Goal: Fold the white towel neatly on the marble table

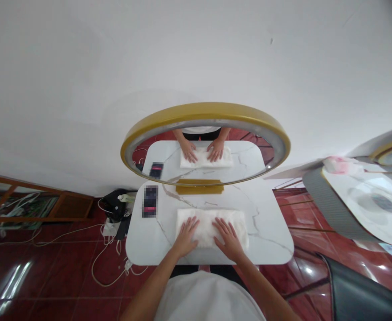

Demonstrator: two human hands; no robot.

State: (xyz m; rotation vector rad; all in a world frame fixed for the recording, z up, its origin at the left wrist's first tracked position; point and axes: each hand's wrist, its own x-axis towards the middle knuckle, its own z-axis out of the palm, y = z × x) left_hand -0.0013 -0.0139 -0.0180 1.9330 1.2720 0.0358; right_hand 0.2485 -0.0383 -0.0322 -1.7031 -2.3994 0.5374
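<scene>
A folded white towel (206, 219) lies on a white marble table (269, 232) in front of me. My left hand (185, 235) rests flat on the towel's left half, fingers spread. My right hand (228, 238) lies flat on the right half, fingers apart as well. Neither hand grips anything. A round gold-framed mirror (205, 112) stands at the table's far edge and reflects both hands and the towel.
A dark phone (150, 200) lies on the table's left part. Cables and a black device (116, 206) sit on the red tiled floor at left. A second table (366, 205) stands at right, a dark chair (356, 290) at lower right.
</scene>
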